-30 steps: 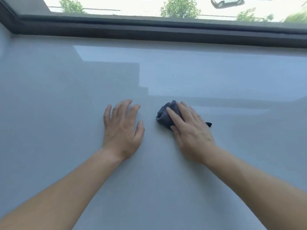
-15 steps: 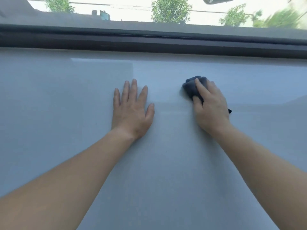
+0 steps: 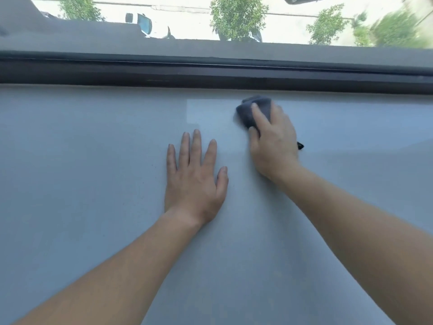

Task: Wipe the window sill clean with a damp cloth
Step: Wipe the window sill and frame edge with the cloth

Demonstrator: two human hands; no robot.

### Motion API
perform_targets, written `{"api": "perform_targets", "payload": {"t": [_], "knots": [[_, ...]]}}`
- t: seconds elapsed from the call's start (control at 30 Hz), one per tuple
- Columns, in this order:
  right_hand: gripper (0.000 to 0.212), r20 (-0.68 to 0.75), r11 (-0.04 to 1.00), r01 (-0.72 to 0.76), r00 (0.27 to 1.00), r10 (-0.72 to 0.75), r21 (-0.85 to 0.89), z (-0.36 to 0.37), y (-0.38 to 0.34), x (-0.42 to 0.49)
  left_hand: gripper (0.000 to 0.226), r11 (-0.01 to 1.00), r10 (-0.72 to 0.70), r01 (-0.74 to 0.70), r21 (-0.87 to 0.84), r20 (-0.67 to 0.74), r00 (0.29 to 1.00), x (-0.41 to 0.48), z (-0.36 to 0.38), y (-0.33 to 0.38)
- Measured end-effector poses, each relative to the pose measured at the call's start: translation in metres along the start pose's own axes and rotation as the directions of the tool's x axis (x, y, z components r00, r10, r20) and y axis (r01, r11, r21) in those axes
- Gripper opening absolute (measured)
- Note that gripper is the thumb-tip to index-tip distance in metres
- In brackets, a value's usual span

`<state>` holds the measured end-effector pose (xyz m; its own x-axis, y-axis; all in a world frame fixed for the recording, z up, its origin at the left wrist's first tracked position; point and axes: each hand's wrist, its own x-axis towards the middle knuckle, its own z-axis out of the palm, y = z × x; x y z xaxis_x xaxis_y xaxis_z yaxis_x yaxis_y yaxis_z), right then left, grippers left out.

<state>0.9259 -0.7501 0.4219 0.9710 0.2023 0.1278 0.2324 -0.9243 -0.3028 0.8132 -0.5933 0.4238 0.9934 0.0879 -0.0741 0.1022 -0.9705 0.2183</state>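
Two hands down: my left hand [image 3: 195,177] lay flat, fingers spread, bracing me on the sill [image 3: 93,160]; my right hand [image 3: 273,139] pressed the bunched cloth [image 3: 254,109] near the window frame [image 3: 210,73], grip clamped on it.

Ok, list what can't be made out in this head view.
- Most of the cloth: covered by the right hand.
- Sill under the flat left hand: hidden.
- Sill's ends and near edge: cut off by the frame.
- Cloth's dampness, any dirt left: cannot tell.
- Greenery outside, far right: blurred.
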Motion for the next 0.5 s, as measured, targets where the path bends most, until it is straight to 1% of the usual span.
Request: {"api": "perform_targets", "payload": {"t": [0.03, 0.07, 0.1, 0.13, 0.17, 0.2, 0.23, 0.27, 0.3, 0.33, 0.37, 0.4, 0.43, 0.47, 0.5], "knots": [[0.053, 0.062, 0.991, 0.135, 0.989, -0.136, 0.014, 0.004, -0.010, -0.007, 0.067, 1.000, 0.001, -0.001, -0.001, -0.011, 1.000, 0.001, 0.001, 0.000], [0.052, 0.112, 0.970, 0.241, 0.964, -0.242, 0.029, 0.005, -0.011, -0.011, 0.066, 1.000, 0.002, -0.002, -0.004, -0.016, 1.000, 0.001, 0.001, 0.000], [0.051, 0.127, 0.956, 0.291, 0.948, -0.293, 0.032, 0.004, -0.008, -0.006, 0.066, 1.000, 0.004, -0.004, -0.005, -0.012, 1.000, 0.002, 0.001, -0.001], [0.052, 0.110, 0.964, 0.266, 0.957, -0.267, 0.020, 0.001, 0.000, 0.003, 0.066, 1.000, 0.006, -0.006, -0.004, -0.003, 1.000, 0.002, 0.001, -0.001], [0.054, 0.088, 0.984, 0.179, 0.980, -0.178, -0.002, -0.002, 0.011, 0.013, 0.066, 1.000, 0.009, -0.009, -0.003, 0.007, 1.000, 0.001, 0.001, -0.001], [0.057, 0.058, 0.998, 0.056, 0.997, -0.055, -0.020, -0.005, 0.025, 0.023, 0.066, 1.000, 0.008, -0.008, -0.001, 0.016, 1.000, 0.001, -0.001, -0.001], [0.060, 0.032, 0.997, -0.071, 0.997, 0.071, -0.018, -0.010, 0.037, 0.031, 0.066, 1.000, 0.006, -0.006, 0.001, 0.023, 1.000, 0.000, -0.002, -0.001], [0.062, 0.007, 0.986, -0.167, 0.986, 0.168, -0.025, -0.012, 0.043, 0.033, 0.066, 1.000, 0.005, -0.005, 0.003, 0.028, 1.000, 0.000, -0.003, -0.001], [0.063, -0.017, 0.977, -0.211, 0.977, 0.211, -0.041, -0.013, 0.042, 0.030, 0.066, 1.000, 0.004, -0.004, 0.002, 0.029, 1.000, 0.000, -0.003, 0.000], [0.062, -0.028, 0.979, -0.197, 0.980, 0.196, -0.049, -0.010, 0.038, 0.023, 0.066, 1.000, 0.002, -0.002, -0.002, 0.028, 1.000, 0.000, -0.003, 0.000], [0.060, -0.015, 0.991, -0.124, 0.992, 0.124, -0.041, -0.008, 0.032, 0.013, 0.066, 1.000, -0.002, 0.002, -0.005, 0.026, 1.000, 0.000, -0.004, 0.000], [0.058, 0.018, 1.000, -0.010, 1.000, 0.010, -0.020, -0.007, 0.030, 0.003, 0.067, 1.000, -0.005, 0.005, -0.005, 0.025, 1.000, 0.000, -0.004, 0.000], [0.056, 0.064, 0.994, 0.111, 0.992, -0.111, 0.002, -0.008, 0.034, -0.003, 0.067, 1.000, -0.007, 0.007, -0.003, 0.027, 1.000, 0.001, -0.004, 0.001], [0.055, 0.099, 0.980, 0.200, 0.975, -0.200, 0.009, -0.012, 0.044, -0.003, 0.067, 1.000, -0.007, 0.007, 0.000, 0.029, 1.000, 0.001, -0.004, 0.001], [0.055, 0.102, 0.977, 0.211, 0.972, -0.211, 0.013, -0.018, 0.058, 0.003, 0.067, 1.000, -0.005, 0.005, 0.003, 0.032, 0.999, 0.001, -0.004, 0.001]]}}
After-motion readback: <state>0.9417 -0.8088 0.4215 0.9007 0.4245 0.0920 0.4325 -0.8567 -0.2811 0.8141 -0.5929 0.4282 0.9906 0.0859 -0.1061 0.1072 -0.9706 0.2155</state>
